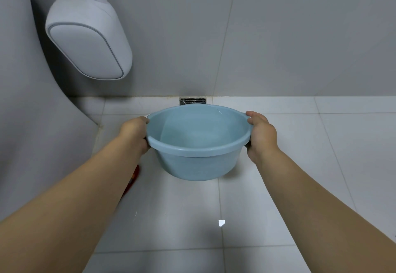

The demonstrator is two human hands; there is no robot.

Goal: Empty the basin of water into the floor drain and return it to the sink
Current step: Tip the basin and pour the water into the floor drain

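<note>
Head view: blue plastic basin (198,142) held up over the white floor tiles (278,165), just short of the floor drain (192,101) at the foot of the wall. Basin tipped slightly away from the person; water inside looks shallow and pooled toward the far side, though the level is hard to read. Left hand (136,134) grips the left rim, right hand (260,135) grips the right rim lug, fingers curled under the lip on both sides, thumbs on top. Judgement: thin, stiff plastic, light itself, the weight being the water, which will slosh and shift as it tilts. Wet rim likely slippery, so the opposite rim lugs are the best hold. Toilet (32,101) stands at left. Sink not in view.
</note>
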